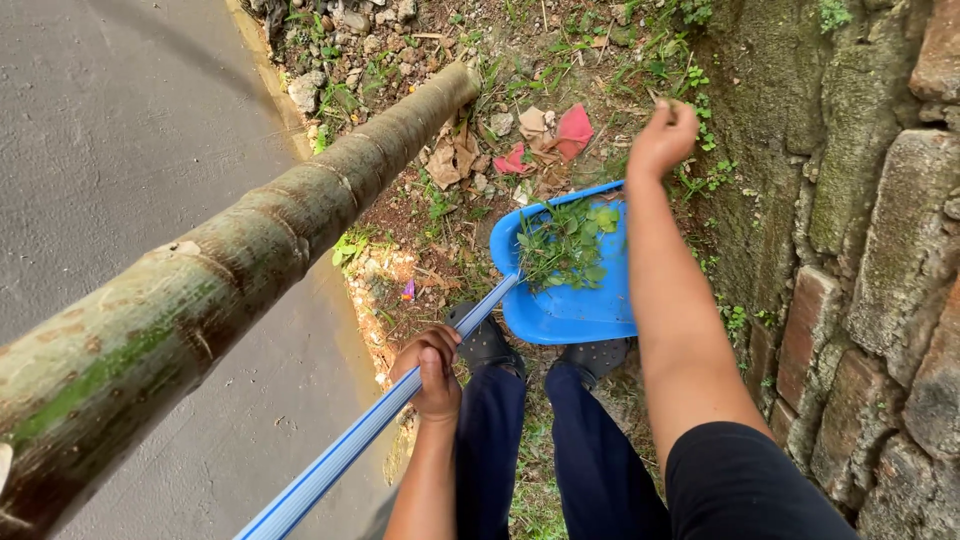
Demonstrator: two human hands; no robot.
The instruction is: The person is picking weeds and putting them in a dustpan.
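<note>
My left hand (432,370) is closed around the long blue handle (380,425) of a blue dustpan (565,310). The dustpan rests on the ground in front of my dark shoes and holds a heap of green weeds (565,240). My right hand (662,138) reaches past the pan's far edge, down to the small green plants at the foot of the wall; its fingers are curled and seen from the back, so what they hold is hidden.
A thick mossy tree trunk (250,250) slants across the left. A grey paved road (120,150) lies to the left, a mossy stone wall (880,250) to the right. Dry leaves and pink litter (572,130) lie on the soil strip with small stones.
</note>
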